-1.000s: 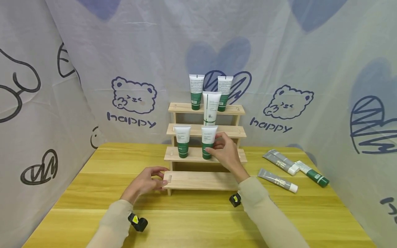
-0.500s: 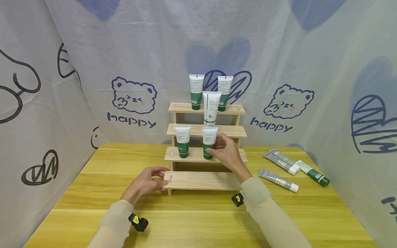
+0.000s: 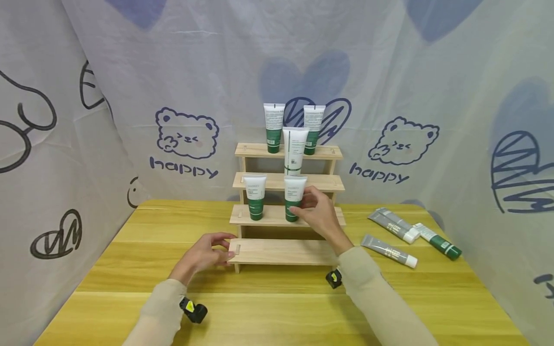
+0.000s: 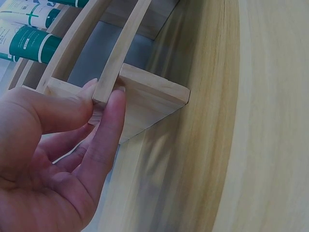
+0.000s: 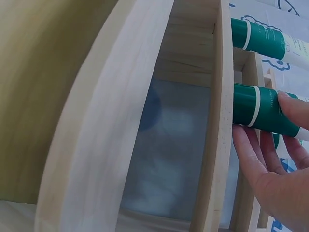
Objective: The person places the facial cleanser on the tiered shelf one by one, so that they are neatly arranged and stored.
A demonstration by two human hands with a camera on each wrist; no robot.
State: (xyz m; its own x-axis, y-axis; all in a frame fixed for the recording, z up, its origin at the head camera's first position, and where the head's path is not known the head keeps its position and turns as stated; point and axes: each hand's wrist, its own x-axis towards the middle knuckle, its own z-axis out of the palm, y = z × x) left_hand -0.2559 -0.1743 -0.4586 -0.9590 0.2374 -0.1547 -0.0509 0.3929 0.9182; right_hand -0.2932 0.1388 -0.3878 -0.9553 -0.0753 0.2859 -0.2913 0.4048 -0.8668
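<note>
A tiered wooden rack (image 3: 281,252) stands on the table. My left hand (image 3: 207,253) pinches the left end of its lowest shelf; the left wrist view shows thumb and fingertips on the board's end (image 4: 100,94). My right hand (image 3: 319,214) grips a green-and-white tube (image 3: 294,199) standing cap down on the second shelf from the bottom, also seen as the held tube (image 5: 265,110) in the right wrist view. Left of it stands a similar tube (image 3: 255,197). A taller white tube (image 3: 295,151) is one tier higher, and two green-and-white tubes (image 3: 274,129) stand on top.
Right of the rack, several tubes lie on the wooden table (image 3: 259,307): a grey tube (image 3: 389,251) in front, grey tubing (image 3: 394,225) behind it, and a green-and-white tube (image 3: 438,241). A printed curtain (image 3: 259,57) hangs behind and at both sides.
The tube in my right hand has shifted slightly right along its shelf, and the hand with it. My left hand has stayed at the lowest shelf's end.
</note>
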